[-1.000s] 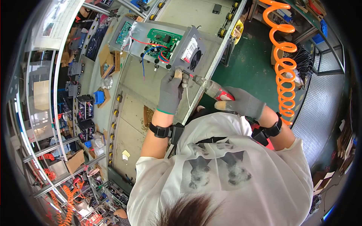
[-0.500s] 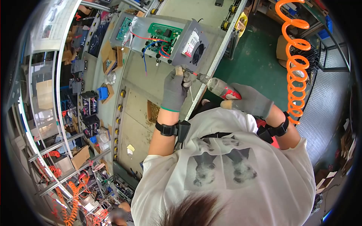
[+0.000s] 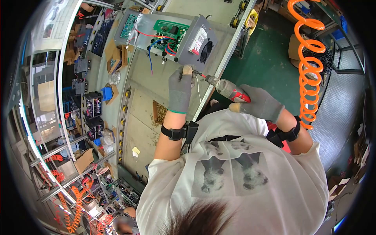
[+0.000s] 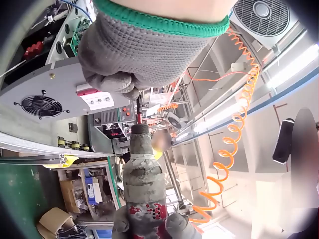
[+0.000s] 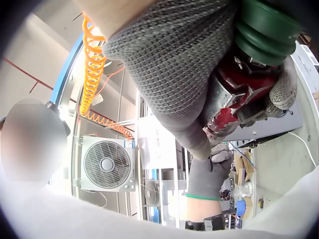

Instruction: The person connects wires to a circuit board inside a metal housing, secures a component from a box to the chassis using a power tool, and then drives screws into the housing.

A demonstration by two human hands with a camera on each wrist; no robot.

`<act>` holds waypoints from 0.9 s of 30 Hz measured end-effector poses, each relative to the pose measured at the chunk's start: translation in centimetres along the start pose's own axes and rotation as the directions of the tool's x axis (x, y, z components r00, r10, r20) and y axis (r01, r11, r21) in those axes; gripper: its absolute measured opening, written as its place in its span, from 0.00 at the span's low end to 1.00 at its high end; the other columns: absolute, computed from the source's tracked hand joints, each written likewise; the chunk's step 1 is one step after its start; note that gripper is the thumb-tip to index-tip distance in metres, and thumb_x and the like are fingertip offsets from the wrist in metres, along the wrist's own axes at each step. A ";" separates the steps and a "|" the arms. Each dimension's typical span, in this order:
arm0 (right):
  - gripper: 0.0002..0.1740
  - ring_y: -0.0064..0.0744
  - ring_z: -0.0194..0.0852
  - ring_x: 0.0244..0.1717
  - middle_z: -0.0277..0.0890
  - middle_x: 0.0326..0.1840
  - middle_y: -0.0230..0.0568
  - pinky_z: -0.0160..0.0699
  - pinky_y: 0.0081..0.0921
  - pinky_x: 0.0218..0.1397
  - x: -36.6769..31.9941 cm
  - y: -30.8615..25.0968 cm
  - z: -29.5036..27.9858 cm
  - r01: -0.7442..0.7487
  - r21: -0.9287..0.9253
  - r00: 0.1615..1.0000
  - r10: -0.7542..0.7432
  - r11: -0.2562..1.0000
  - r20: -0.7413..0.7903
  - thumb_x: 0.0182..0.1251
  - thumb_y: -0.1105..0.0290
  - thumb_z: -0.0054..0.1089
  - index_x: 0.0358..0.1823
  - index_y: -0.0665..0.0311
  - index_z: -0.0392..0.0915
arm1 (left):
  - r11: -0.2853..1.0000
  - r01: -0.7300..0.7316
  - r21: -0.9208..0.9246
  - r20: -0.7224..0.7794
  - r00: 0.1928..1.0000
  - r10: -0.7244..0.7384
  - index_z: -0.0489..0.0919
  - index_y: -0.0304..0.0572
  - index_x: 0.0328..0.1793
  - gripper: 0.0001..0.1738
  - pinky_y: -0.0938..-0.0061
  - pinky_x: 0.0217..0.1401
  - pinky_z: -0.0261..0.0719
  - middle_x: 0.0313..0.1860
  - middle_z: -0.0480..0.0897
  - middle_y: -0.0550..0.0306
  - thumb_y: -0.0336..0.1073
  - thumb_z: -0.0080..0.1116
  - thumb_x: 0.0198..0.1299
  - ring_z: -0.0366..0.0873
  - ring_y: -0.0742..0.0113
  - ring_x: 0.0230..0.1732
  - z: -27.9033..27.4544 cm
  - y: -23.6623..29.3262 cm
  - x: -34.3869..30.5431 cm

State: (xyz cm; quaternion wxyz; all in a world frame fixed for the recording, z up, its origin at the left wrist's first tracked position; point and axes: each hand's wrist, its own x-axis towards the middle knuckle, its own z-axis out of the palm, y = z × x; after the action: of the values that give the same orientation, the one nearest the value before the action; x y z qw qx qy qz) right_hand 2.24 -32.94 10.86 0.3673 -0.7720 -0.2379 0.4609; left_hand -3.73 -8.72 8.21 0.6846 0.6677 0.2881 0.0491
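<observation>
My gloved right hand [image 3: 258, 102] grips a worn red power screwdriver [image 3: 229, 89], its nose wrapped in dirty grey tape. The tool points left toward my gloved left hand [image 3: 181, 89]. There the curled fingers pinch the end of the screwdriver bit [image 4: 139, 112]; whatever else they hold is hidden. Just beyond the left fingertips stands a grey metal chassis [image 3: 192, 51] with a round fan grille [image 3: 206, 52] and a white label. Inside it lies a green circuit board [image 3: 170, 31] with red and blue wires. In the right wrist view, a green ribbed part [image 5: 266, 32] caps the tool.
The chassis sits on a conveyor-like bench with rollers and a metal edge rail [image 3: 219, 74]. A shallow box of small parts [image 3: 159, 112] lies nearer on the bench. An orange coiled hose [image 3: 309, 74] hangs at the right. Cardboard boxes [image 3: 113, 56] and a blue bin [image 3: 106, 93] stand left.
The head view has shifted slightly. Both hands stay close to the chassis corner with the screwdriver between them; the left hand has turned a little, its fingers shifting at the bit's end.
</observation>
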 end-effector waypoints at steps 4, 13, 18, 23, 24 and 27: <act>0.32 0.48 0.77 0.42 0.78 0.38 0.48 0.72 0.34 0.47 -0.1 0.1 0.3 -0.007 0.007 1.000 0.007 1.000 -0.013 0.55 0.41 0.61 0.46 0.63 0.72 | 1.000 -0.024 0.018 0.017 1.000 0.023 0.78 0.34 0.41 0.14 0.85 0.23 0.59 0.25 0.74 0.63 0.40 0.53 0.66 0.64 0.82 0.22 -0.2 -0.8 0.5; 0.31 0.43 0.77 0.42 0.77 0.38 0.46 0.72 0.33 0.46 0.4 0.8 0.5 -0.007 0.019 1.000 0.008 1.000 -0.011 0.54 0.42 0.61 0.44 0.64 0.73 | 0.958 -0.084 0.273 0.074 0.995 0.066 0.78 0.36 0.41 0.11 0.82 0.28 0.68 0.24 0.74 0.64 0.38 0.52 0.65 0.67 0.79 0.23 -0.8 0.1 0.3; 0.32 0.37 0.75 0.40 0.75 0.36 0.45 0.70 0.30 0.46 0.6 0.6 0.3 -0.044 0.218 0.995 0.023 0.975 0.096 0.55 0.42 0.61 0.44 0.65 0.73 | 0.962 0.057 -0.266 0.212 0.977 0.001 0.76 0.34 0.48 0.14 0.84 0.28 0.64 0.33 0.75 0.62 0.39 0.50 0.67 0.65 0.80 0.28 -1.0 -0.7 0.7; 0.28 0.32 0.72 0.34 0.73 0.33 0.41 0.69 0.28 0.40 2.5 0.5 -0.4 -0.025 0.230 1.000 0.027 0.973 -0.004 0.57 0.47 0.61 0.44 0.65 0.73 | 0.845 -0.495 0.203 -0.081 0.851 0.518 0.74 0.37 0.54 0.18 0.74 0.43 0.72 0.42 0.76 0.55 0.39 0.57 0.61 0.73 0.67 0.38 -1.4 -0.4 4.0; 0.25 0.27 0.69 0.29 0.72 0.30 0.37 0.68 0.26 0.34 3.2 0.4 -0.7 -0.029 0.204 0.999 0.035 0.979 -0.030 0.58 0.50 0.62 0.44 0.65 0.73 | 0.624 -0.544 0.561 -0.006 0.752 0.660 0.75 0.37 0.54 0.19 0.70 0.44 0.73 0.44 0.76 0.52 0.39 0.59 0.59 0.74 0.62 0.40 -1.4 0.1 4.7; 0.24 0.22 0.67 0.24 0.70 0.27 0.35 0.68 0.25 0.29 5.3 0.9 -1.1 -0.089 0.220 0.995 0.098 0.972 -0.030 0.59 0.51 0.61 0.43 0.65 0.71 | 0.434 -0.450 0.781 0.112 0.784 0.611 0.75 0.37 0.52 0.21 0.66 0.45 0.74 0.47 0.76 0.47 0.40 0.62 0.55 0.76 0.54 0.42 -0.8 0.3 6.8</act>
State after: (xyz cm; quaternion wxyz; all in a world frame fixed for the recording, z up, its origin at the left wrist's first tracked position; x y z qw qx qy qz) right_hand 5.67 -30.07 7.65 0.4326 -0.7466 -0.1418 0.4850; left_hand 1.59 -4.93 6.30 0.2473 0.9416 0.1174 0.1963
